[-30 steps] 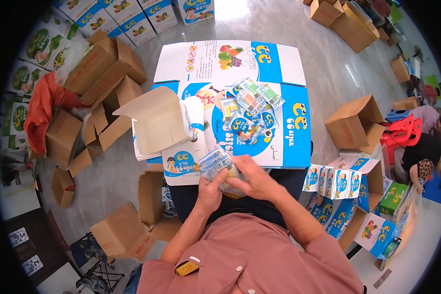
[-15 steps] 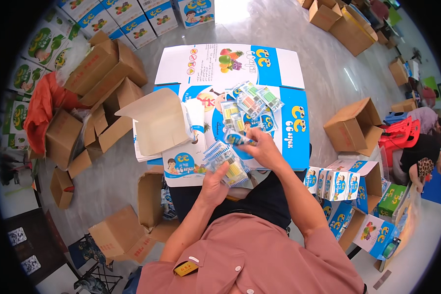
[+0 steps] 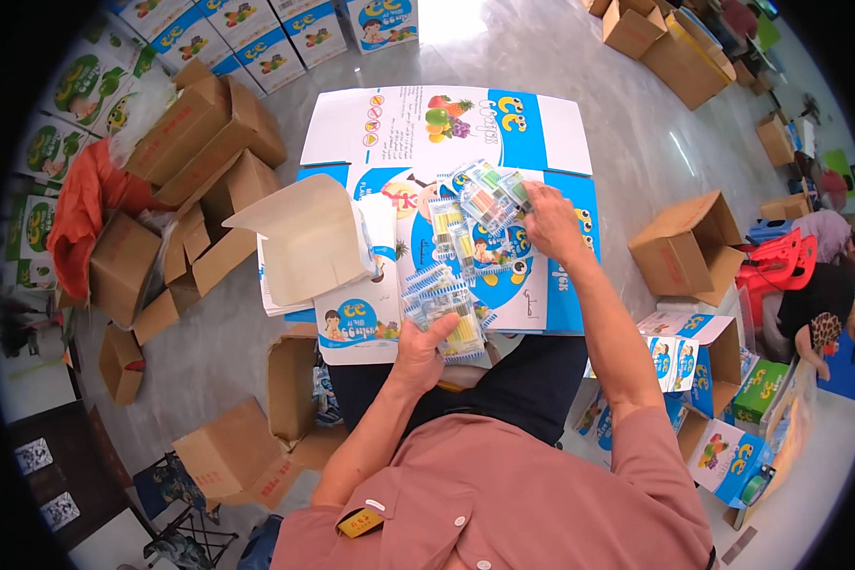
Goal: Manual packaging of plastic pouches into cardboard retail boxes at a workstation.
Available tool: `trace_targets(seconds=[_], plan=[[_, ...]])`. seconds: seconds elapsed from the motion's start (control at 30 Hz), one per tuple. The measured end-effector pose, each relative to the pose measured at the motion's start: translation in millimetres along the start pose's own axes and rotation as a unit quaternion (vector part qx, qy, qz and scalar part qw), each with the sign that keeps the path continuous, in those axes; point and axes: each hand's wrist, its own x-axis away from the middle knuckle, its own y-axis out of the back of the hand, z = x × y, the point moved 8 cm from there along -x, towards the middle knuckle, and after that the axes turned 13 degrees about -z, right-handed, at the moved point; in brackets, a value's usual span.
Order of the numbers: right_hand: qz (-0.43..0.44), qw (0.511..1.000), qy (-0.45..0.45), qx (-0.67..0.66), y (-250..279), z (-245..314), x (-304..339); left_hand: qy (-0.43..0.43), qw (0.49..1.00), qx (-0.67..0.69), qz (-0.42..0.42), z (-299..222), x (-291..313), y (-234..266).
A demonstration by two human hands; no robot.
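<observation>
My left hand (image 3: 420,353) is closed on a fanned stack of small clear sachets (image 3: 458,328) with yellow contents and striped blue-white edges, above the near edge of the printed carton (image 3: 559,290). My right hand (image 3: 553,226) has its fingers closed on the edge of a green sachet (image 3: 511,190) at the far right of a loose pile. In that pile lie an orange-red sachet (image 3: 484,206) and several yellow sachets (image 3: 445,220). A blue printed sachet (image 3: 492,252) lies just below the pile.
Left of the pile, a stack of flat white printed cards (image 3: 274,285) sits under a bent beige sheet (image 3: 304,233). Open brown boxes (image 3: 684,247) stand on both sides. Small printed cartons (image 3: 673,363) are at the right, and a red plastic chair (image 3: 779,256) stands beyond them.
My right hand has moved away from the left-hand stack, up and right to the green sachet. The blue sachet it held is out of its fingers. My left hand keeps its stack.
</observation>
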Motion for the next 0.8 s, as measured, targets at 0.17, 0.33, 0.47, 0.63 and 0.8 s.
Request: trace_targets(seconds=[0.17,0.33,0.47,0.63,0.8], plan=[[0.031,0.978,-0.178,-0.103,13.9,-11.1,5.4,0.045,0.996,0.078,0.004,3.5,0.6,0.8],[0.142,0.791,-0.364,-0.47,27.5,62.8,60.0,0.03,0.994,0.099,0.036,-7.9,-4.9,-20.8],[0.212,0.762,-0.322,-0.52,21.8,84.0,54.6,0.004,0.996,0.085,-0.008,-7.5,-18.3,-10.5],[0.053,0.956,-0.205,-0.2,-0.4,23.5,-25.4,-0.025,1.0,0.013,-0.014,-7.4,-19.7,-3.2],[0.052,0.996,-0.075,0.001,-31.1,35.9,-39.2,0.0,0.999,0.048,-0.006,-3.4,-18.0,-7.3]])
